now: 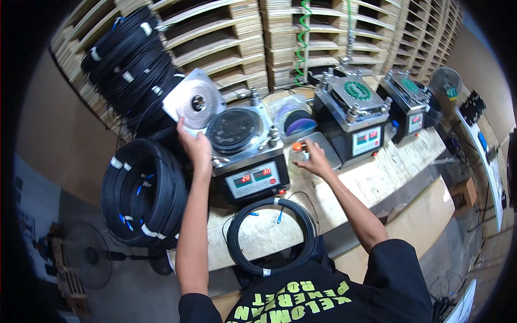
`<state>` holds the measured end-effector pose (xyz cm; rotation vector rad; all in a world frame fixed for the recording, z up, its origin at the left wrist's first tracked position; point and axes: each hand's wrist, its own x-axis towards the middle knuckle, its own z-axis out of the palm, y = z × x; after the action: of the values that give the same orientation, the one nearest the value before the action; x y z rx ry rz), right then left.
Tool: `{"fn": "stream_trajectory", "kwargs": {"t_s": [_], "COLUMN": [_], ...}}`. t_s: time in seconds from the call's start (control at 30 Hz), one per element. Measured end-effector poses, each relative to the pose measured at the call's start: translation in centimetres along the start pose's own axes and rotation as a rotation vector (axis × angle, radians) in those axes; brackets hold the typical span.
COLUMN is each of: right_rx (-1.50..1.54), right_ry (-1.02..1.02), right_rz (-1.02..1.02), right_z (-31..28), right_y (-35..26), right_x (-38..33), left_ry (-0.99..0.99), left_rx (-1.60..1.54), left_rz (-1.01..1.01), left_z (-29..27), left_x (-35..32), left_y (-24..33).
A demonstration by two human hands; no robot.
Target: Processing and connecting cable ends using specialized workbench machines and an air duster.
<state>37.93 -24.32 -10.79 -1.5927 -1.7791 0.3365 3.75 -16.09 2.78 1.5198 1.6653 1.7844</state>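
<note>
My left hand (195, 148) grips the lower edge of a square metal plate (182, 103) with a round centre hole, tilted up at the left of a black polishing machine (222, 180). A round dark disc (232, 130) tops that machine, and lit red digits show on its front panel. In my right hand (316, 161) is a small clear bottle (296, 156) with an orange cap, held above the table right of the machine. Beneath that hand lies a grey tray (329, 149). A coil of black cable (234, 245) with blue connectors rests at the table's front edge.
Two similar machines (367, 141) (414, 121) stand to the right with plates clamped on top. Round coloured sheets (300, 125) lie behind the tray. Coiled cables (129, 81) are stacked at the left, more coils (113, 188) nearer. Wooden pallets (247, 37) line the back.
</note>
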Motion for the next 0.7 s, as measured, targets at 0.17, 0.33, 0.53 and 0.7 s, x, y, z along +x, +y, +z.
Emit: {"fn": "stream_trajectory", "kwargs": {"t_s": [0.17,0.33,0.53,0.7], "right_rx": [-0.023,0.016,0.446,0.499], "right_ry": [-0.078,-0.027,0.067,-0.127], "right_rz": [0.021,-0.071,-0.179,-0.405], "right_z": [0.9,-1.0,-6.2,-5.7], "right_y": [-0.6,-2.6,-10.3,-23.5], "right_x": [-1.5,-0.4,10.7,20.0], "left_ry": [-0.060,0.000,0.102,0.171], "left_rx": [-0.027,-0.052,-0.082,-0.112], "left_rz": [-0.063,0.026,-0.037,-0.064], "left_z": [-1.1,-1.2,-0.3,-0.3], "left_x": [0.7,1.0,-0.3,-0.6], "left_y": [-0.4,-1.4,0.2,1.3]}}
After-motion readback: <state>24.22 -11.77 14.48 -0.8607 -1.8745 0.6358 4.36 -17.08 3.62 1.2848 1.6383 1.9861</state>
